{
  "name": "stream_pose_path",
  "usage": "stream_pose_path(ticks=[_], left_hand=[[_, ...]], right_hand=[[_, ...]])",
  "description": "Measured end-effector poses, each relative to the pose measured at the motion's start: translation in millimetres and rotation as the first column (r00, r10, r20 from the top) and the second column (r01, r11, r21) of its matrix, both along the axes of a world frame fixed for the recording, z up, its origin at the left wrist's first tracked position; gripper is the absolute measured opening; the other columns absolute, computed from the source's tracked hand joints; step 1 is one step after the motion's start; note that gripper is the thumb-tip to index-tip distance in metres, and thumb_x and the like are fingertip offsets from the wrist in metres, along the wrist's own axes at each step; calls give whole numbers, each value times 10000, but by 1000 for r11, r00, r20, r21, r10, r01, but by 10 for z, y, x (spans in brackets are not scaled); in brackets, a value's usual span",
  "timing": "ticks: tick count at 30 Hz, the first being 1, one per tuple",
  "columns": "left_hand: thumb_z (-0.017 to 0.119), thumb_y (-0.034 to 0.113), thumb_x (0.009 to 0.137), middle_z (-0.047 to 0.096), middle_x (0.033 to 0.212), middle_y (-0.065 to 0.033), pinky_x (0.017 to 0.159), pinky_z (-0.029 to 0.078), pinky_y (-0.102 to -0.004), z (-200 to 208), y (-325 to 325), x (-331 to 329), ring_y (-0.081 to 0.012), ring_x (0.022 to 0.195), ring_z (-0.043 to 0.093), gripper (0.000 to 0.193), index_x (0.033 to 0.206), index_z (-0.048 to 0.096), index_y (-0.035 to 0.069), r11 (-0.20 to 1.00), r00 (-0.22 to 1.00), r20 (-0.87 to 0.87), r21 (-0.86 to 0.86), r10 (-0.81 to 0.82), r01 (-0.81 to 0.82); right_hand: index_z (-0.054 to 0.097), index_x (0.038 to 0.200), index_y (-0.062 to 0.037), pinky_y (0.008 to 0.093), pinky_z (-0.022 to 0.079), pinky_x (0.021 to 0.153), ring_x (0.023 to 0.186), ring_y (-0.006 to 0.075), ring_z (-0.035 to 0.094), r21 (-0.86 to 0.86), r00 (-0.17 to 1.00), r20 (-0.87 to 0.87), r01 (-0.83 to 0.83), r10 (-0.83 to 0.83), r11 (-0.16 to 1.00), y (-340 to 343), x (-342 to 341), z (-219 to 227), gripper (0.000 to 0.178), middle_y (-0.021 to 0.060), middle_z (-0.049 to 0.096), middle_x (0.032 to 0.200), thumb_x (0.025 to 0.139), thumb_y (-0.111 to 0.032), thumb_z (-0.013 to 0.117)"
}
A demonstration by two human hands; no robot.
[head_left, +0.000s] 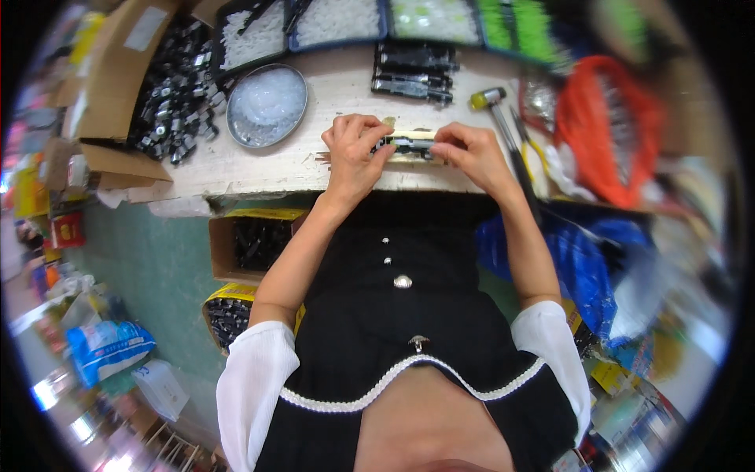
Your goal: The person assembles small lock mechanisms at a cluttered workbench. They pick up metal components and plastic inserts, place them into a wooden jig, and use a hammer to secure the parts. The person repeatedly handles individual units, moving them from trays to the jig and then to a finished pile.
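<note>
Between both hands, near the table's front edge, a small black elongated part with a silvery strip (411,147) lies over a pale wooden block (413,134). My left hand (355,148) pinches its left end between thumb and fingers. At the other end, the thumb and fingers of my right hand (472,151) close on it. The fingers hide both ends, and its exact kind is too small to make out. Several similar black parts (413,72) lie in a stack beyond my hands.
A round metal dish (267,105) of clear pieces stands left, beside a heap of black and silver parts (177,94). Trays (338,20) of white and green pieces line the back. At right are a hammer (507,130), yellow-handled pliers (537,154) and a red bag (609,126).
</note>
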State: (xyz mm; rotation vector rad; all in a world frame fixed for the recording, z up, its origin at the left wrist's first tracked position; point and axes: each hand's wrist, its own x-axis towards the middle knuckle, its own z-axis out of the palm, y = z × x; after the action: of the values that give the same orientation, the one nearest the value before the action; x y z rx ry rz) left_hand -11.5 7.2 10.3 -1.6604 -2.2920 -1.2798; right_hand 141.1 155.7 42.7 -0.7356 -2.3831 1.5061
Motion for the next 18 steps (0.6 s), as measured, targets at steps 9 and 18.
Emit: stream_pose_path(ticks=[9,18], left_hand=[[710,101,652,581,944,-17,814,289,-341,-4,0,7,-203,947,476,259,906,658,90,1000,1000,9,0,3,-3],[711,103,654,581,936,-18,802,290,-341,-6,-3,7,-199,936,478,248,895,658,82,1000,1000,2,1,3,-3]], right_hand=[[635,833,6,221,423,522,564,71,535,113,1000,-19,-20,23,993,-35,-18,-20,120,41,619,639,779,-96,667],[634,830,8,231,422,538,582,70,532,124,999,8,-33,32,992,-37,-50,-1,123,37,611,638,779,-99,666]])
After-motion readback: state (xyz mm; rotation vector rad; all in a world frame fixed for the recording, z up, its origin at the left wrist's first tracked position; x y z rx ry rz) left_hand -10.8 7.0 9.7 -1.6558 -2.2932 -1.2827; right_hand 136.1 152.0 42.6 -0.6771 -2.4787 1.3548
